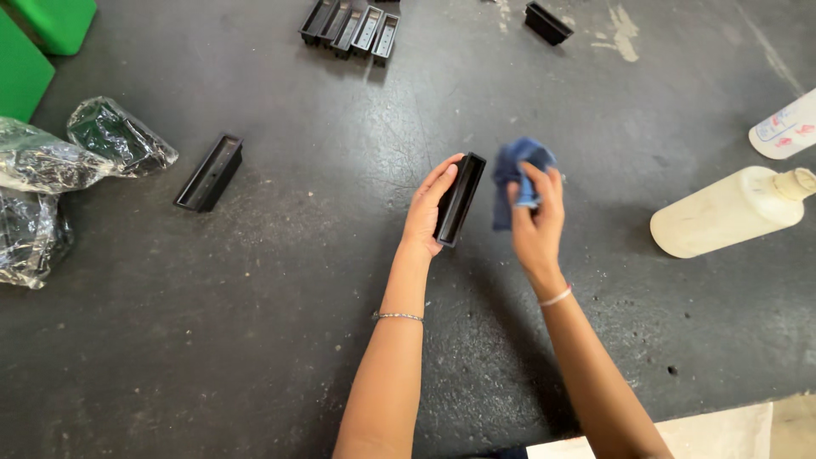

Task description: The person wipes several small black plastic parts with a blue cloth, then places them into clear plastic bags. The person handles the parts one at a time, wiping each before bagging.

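Observation:
My left hand grips a long black plastic tray-shaped part, held upright above the dark work surface with its hollow side turned to the right. My right hand is closed on a bunched blue cloth, which sits right beside the part, a small gap between them. Each wrist wears a thin bracelet.
An identical black part lies at left, a row of several more at the top, and a single one at top right. Crumpled clear plastic bags and green bins sit far left. Two whitish plastic bottles lie at right.

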